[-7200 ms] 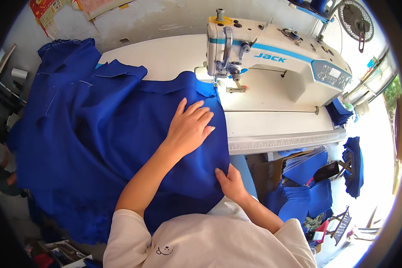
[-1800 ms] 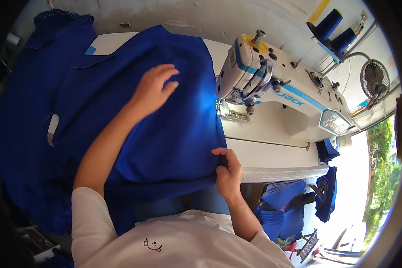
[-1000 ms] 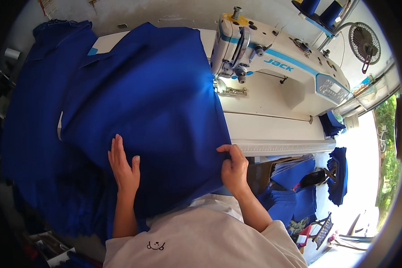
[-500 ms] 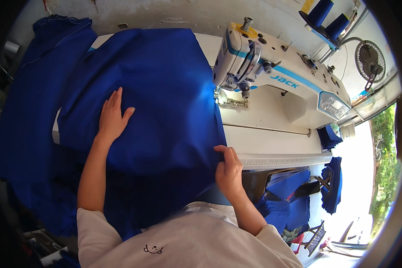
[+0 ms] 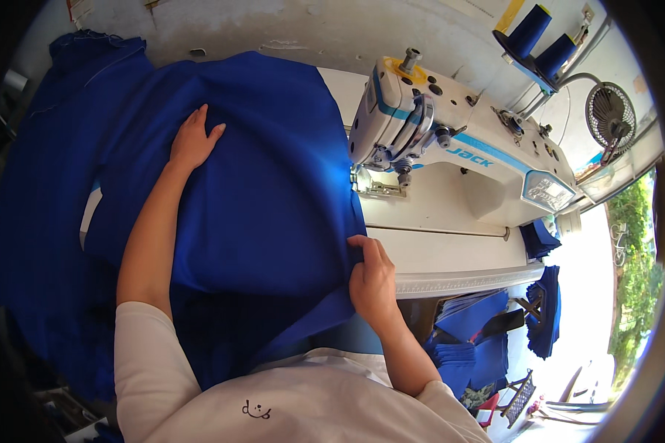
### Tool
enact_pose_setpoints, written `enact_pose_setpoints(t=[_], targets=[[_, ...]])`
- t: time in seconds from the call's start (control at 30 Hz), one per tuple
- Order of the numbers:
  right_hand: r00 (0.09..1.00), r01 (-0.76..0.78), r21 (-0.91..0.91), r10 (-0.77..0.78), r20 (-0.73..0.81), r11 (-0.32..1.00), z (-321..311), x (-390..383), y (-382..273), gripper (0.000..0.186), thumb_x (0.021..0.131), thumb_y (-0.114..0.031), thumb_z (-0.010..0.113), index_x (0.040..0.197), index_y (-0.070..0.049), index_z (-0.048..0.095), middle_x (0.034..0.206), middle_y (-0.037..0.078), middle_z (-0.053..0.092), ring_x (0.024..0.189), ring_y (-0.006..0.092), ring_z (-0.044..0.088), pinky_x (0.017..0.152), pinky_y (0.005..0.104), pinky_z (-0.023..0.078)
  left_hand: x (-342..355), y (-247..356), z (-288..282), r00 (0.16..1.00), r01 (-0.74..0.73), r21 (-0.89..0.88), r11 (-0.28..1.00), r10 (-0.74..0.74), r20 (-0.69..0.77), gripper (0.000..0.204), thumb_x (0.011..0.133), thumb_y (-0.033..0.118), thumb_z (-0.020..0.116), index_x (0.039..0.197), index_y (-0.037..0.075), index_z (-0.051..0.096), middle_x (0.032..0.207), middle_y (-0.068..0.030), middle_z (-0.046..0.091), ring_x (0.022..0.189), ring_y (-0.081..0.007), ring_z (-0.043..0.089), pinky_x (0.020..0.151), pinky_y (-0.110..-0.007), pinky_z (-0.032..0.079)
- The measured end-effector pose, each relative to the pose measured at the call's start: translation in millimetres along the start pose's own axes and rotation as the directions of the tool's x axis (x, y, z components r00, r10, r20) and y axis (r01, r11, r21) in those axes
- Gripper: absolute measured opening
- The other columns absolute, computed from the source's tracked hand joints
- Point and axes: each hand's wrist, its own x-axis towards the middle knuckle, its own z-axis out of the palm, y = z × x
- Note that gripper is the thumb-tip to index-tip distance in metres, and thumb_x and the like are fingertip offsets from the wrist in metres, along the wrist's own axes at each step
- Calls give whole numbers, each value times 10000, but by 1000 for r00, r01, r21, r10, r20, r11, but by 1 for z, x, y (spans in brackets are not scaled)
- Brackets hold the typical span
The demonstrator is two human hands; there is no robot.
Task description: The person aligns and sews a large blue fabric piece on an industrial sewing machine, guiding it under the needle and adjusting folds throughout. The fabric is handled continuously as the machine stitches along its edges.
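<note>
A large piece of blue fabric [image 5: 266, 199] covers the left part of the sewing table and hangs over its front edge. Its right edge runs under the lit needle area of a white sewing machine [image 5: 465, 151]. My left hand [image 5: 194, 140] lies flat on the cloth, fingers stretched out and thumb apart. Nearer to me, my right hand [image 5: 373, 277] pinches the fabric's right edge between thumb and bent fingers, beside the front of the table. The presser foot [image 5: 380, 188] stands at the cloth's edge; the needle itself is too small to make out.
Two blue thread cones [image 5: 530, 31] stand on a holder behind the machine, near a small fan [image 5: 610, 118]. A ruler strip [image 5: 465, 282] lines the table's front edge. Stacks of blue cut pieces [image 5: 471, 362] lie below at right. More blue cloth [image 5: 59, 170] hangs at left.
My left hand has slid farther away across the cloth, which has shifted and folded with it. My right hand keeps its pinch on the edge, slightly to the left.
</note>
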Motion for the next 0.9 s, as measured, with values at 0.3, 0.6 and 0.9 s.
enact_pose_setpoints(t=[0.3, 0.6, 0.9], targets=[[998, 0, 26, 2, -64, 1000, -2, -5, 5, 488, 683, 152, 421, 1127, -3, 554, 987, 225, 605, 792, 450, 607, 699, 476, 524, -140, 27, -52, 970, -117, -438, 891, 197, 144, 513, 946, 313, 597, 1366, 28, 526, 1399, -162, 533, 1337, -310, 461, 1161, -462, 247], [1000, -24, -162, 27, 14, 987, 0, -8, -1, 422, 720, 126, 489, 1101, -41, 566, 924, 159, 580, 704, 399, 617, 613, 471, 531, -273, -14, -22, 907, -102, -67, 992, 65, -417, 166, 945, 122, 584, 1082, 29, 589, 1241, -83, 631, 1169, -294, 571, 1048, -460, 373], [992, 10, -35, -14, -123, 999, 17, 35, 27, 328, 718, 112, 477, 985, -11, 622, 885, 184, 630, 716, 399, 622, 661, 448, 527, -131, -17, -26, 928, -180, 78, 981, 195, -318, 204, 878, 3, 610, 1080, 30, 622, 1019, -93, 660, 971, -273, 619, 882, -385, 471]])
